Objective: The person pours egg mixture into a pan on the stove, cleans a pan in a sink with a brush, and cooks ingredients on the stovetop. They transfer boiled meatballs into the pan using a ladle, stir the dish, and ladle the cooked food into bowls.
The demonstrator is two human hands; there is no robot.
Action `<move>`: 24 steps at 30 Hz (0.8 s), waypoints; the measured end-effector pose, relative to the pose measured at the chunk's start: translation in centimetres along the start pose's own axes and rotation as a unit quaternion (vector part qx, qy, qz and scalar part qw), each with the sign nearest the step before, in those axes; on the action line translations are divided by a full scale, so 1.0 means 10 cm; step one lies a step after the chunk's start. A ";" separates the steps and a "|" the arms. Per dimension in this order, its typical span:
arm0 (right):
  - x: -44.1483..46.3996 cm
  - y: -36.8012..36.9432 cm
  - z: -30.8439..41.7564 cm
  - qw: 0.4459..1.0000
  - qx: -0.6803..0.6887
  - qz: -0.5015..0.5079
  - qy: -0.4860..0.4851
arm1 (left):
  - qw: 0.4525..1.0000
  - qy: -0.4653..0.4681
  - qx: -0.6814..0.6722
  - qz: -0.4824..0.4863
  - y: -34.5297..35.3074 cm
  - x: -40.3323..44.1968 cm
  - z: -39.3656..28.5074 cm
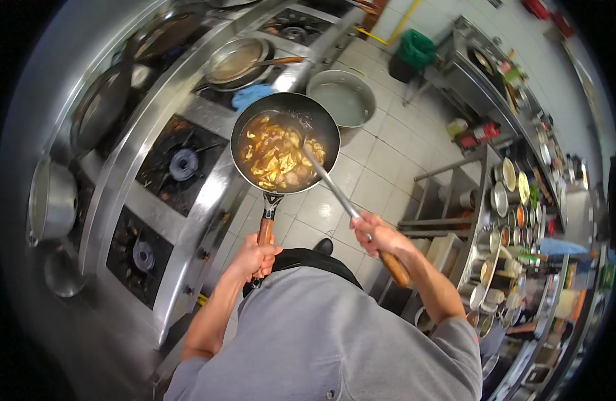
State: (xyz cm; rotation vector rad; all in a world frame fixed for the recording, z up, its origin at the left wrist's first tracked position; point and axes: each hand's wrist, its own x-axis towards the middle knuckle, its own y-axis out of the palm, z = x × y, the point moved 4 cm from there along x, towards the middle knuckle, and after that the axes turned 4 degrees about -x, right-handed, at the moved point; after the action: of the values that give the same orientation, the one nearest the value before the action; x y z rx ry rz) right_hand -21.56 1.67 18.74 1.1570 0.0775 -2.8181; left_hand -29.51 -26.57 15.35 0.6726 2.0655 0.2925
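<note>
My left hand [253,258] is closed around the wooden handle of a black wok [329,144], which hangs in the air over the floor beside the stove. Brown sauce with yellowish and pale pieces of food [271,154] lies in the wok. A ladle [331,184] with a metal shaft and a wooden grip is held in my right hand [378,235]. Its head reaches down into the food near the wok's right side and is mostly hidden there. Both hands are in front of my body, the right one farther from the stove.
On the left is a steel stove [218,177] with several burners. Pans hang or lean along its back, and a strainer [238,60] sits beside a blue cloth [253,95]. A large pot of cloudy liquid [341,100] stands past the wok. At right, a counter [478,220] bears several bowls.
</note>
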 end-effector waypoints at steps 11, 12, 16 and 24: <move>-1.18 -1.57 -0.51 0.831 -0.375 -0.393 -0.117 | 0.990 -0.031 0.080 0.111 1.63 1.04 0.05; -1.15 -1.80 -0.56 0.827 -0.369 -0.410 -0.108 | 0.987 -0.035 0.092 0.127 1.77 1.13 0.01; -1.09 -2.57 -0.72 0.801 -0.395 -0.446 -0.064 | 0.978 -0.063 0.112 0.164 2.41 1.61 -0.18; -1.16 -3.07 -0.70 0.940 0.095 -0.321 0.062 | 0.962 -0.090 0.169 0.197 3.39 2.93 -0.64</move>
State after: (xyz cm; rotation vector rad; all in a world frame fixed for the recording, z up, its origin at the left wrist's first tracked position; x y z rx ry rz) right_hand -11.72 33.56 22.22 1.5994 0.2366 -3.3600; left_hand -35.67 18.22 13.54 1.2765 1.8110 0.0947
